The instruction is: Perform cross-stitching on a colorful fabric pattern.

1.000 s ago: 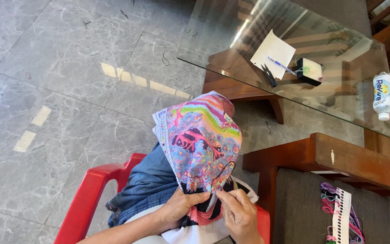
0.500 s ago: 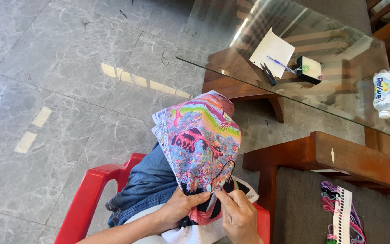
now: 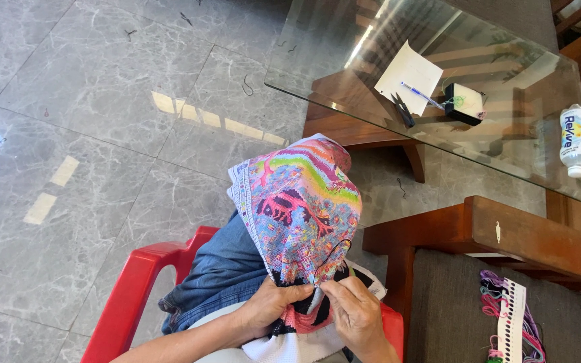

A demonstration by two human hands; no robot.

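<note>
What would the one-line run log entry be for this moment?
left hand: pinching embroidered cloth | right hand: pinching cloth's lower edge | black thread: looped on cloth | glass table: beyond

Left hand (image 3: 270, 310) and right hand (image 3: 356, 312) meet fingertip to fingertip, each grip pinched.

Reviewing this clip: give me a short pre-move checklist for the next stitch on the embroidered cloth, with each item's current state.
1. Left hand gripping the cross-stitch cloth at its lower edge: ok.
2. Right hand pinching at the same edge: ok.
3. Needle in the fingers: cannot tell, too small to see.
4. Dark thread looping free over the cloth, no visible tangle: ok.
5. Cloth draped over the knee, pattern side facing the camera: ok.
6. Spare thread card lying on the cushioned seat to the right; scissors lying on the glass table, away from both hands: ok.
</note>
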